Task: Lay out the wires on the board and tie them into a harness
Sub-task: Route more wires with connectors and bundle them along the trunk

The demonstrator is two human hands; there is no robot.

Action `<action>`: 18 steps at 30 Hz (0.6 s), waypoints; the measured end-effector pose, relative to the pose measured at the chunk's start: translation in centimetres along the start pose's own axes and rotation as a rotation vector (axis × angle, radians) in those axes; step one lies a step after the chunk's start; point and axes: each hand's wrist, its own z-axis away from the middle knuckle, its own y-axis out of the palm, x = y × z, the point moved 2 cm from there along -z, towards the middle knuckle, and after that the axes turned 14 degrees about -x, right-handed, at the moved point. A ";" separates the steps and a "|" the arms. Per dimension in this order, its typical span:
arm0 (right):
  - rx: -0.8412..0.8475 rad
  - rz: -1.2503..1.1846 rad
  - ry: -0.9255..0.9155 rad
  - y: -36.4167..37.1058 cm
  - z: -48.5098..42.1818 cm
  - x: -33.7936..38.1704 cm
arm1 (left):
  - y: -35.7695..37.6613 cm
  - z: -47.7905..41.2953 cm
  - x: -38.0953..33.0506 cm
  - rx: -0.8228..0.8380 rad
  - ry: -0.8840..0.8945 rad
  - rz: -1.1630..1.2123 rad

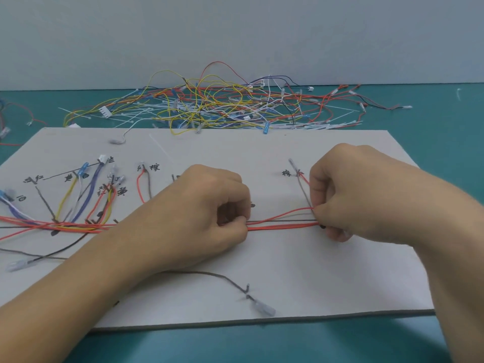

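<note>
At the left of the frame the coloured branch wires (78, 203) fan over the board (288, 271) and merge into one run. My left hand (209, 213), mid-frame, pinches that run with curled fingers. The red and grey trunk (280, 224) runs from it to my right hand (348, 197), which pinches it where a grey-and-red pair turns upward. I judge I am gathering the trunk for tying (ties seem to lie in the loose pile (222, 106), upper centre). Next, one hand must keep the bundle closed while the other fetches a tie.
</note>
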 end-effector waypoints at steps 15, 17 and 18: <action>-0.042 -0.277 -0.177 2.5 -2.0 1.5 | -5.5 1.8 5.1 0.116 -0.254 -0.087; -0.022 -0.291 -0.169 2.1 -2.3 0.4 | -5.5 1.8 5.1 0.125 -0.251 -0.075; -0.018 -0.293 -0.170 1.9 -2.4 0.1 | -5.5 1.9 5.1 0.126 -0.252 -0.071</action>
